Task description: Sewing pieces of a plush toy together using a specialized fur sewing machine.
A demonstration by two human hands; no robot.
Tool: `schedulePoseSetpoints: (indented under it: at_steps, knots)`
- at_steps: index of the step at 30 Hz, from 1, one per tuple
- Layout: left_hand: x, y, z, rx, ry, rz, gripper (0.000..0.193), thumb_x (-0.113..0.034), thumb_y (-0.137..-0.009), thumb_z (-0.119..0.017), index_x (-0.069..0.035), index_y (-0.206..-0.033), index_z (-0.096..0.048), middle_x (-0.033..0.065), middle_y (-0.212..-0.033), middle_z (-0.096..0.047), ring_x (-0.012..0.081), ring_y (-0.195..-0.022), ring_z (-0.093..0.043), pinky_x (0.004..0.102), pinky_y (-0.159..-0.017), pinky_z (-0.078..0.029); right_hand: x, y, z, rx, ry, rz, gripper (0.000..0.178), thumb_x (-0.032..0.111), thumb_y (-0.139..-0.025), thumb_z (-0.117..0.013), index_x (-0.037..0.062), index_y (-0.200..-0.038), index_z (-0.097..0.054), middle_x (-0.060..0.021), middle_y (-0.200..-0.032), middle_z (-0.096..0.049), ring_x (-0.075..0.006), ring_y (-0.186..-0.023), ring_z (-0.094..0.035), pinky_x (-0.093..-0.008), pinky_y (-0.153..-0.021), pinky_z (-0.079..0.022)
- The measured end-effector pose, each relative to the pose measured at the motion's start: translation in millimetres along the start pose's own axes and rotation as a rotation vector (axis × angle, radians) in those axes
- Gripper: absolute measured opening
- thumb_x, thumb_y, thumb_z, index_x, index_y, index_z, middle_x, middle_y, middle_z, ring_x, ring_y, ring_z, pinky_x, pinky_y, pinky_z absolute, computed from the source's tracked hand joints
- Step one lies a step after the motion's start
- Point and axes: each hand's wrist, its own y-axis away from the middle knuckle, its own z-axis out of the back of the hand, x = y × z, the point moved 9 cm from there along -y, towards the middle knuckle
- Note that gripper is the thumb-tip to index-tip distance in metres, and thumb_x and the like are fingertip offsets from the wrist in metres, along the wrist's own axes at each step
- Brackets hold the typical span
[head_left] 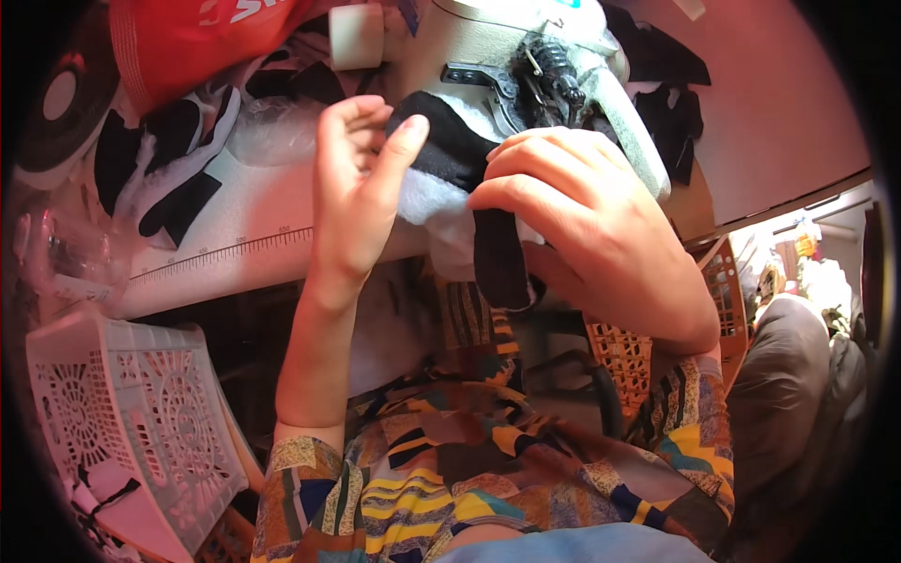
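Note:
A black fabric piece with a white fluffy backing point(441, 150) is stretched between my hands, in front of the sewing machine head. My left hand point(352, 202) has its thumb over the piece's left edge and its fingers curled loosely at that same edge. From the right, my right hand point(582, 216) pinches the piece with fingers bent over it. A narrow black strip point(499, 258) hangs below the right fingers. The right thumb is mostly hidden. Just beyond the hands stand the pale sewing machine point(427, 56) and its dark presser parts point(549, 80).
Black and white fabric cut pieces point(174, 192) lie on the table at left, near a red bag point(202, 42) and a clear plastic container point(70, 253). More black pieces point(671, 122) lie right of the machine. A white plastic basket point(141, 413) stands lower left; an orange basket point(619, 361) is at right.

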Motion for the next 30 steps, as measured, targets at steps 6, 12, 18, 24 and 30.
schedulePoseSetpoints:
  at_steps: [6,12,18,24,30]
  knots:
    - [42,20,-36,0.299,0.576,0.431,0.025,-0.021,-0.092,-0.060,0.001,-0.103,-0.059,0.0065,-0.096,-0.065,0.0101,-0.086,-0.060,0.0242,-0.079,-0.048,-6,-14,-11,0.151,-0.078,-0.017,0.024,-0.001,-0.064,-0.060,0.0040,-0.088,-0.058,-0.0080,-0.089,-0.057,-0.0297,-0.085,-0.055,-0.0368,-0.076,-0.044]
    - [55,54,-41,0.156,0.837,0.618,0.022,-0.022,-0.094,-0.057,-0.002,-0.101,-0.061,0.0053,-0.094,-0.065,0.0098,-0.083,-0.061,0.0247,-0.076,-0.049,-7,-19,-16,0.151,-0.136,-0.101,0.015,0.005,-0.075,-0.062,0.0038,-0.089,-0.059,-0.0108,-0.081,-0.058,-0.0306,-0.079,-0.057,-0.0373,-0.072,-0.045]
    - [22,59,-15,-0.181,0.790,0.295,0.014,-0.015,-0.092,-0.060,-0.001,-0.093,-0.064,0.0028,-0.087,-0.065,0.0064,-0.078,-0.059,0.0224,-0.071,-0.048,-16,-24,-29,0.194,-0.211,-0.149,0.016,0.017,-0.085,-0.061,0.0024,-0.083,-0.057,-0.0140,-0.068,-0.057,-0.0324,-0.064,-0.056,-0.0378,-0.057,-0.045]
    - [4,59,-7,-0.187,0.751,0.114,0.009,-0.007,-0.092,-0.058,-0.001,-0.094,-0.065,-0.0017,-0.084,-0.062,0.0035,-0.077,-0.052,0.0194,-0.072,-0.042,-18,-31,-33,0.232,-0.474,-0.265,0.017,0.011,-0.090,-0.060,-0.0029,-0.082,-0.057,-0.0051,-0.065,-0.055,-0.0121,-0.059,-0.049,-0.0254,-0.056,-0.042]
    - [-2,60,-1,-0.141,0.594,0.010,0.014,-0.007,-0.094,-0.055,0.004,-0.096,-0.064,-0.0003,-0.089,-0.054,0.0052,-0.081,-0.048,0.0188,-0.073,-0.038,-23,-29,-38,0.239,-0.584,-0.391,0.016,0.012,-0.090,-0.063,-0.0023,-0.084,-0.060,0.0027,-0.066,-0.053,-0.0022,-0.063,-0.044,-0.0205,-0.055,-0.039]
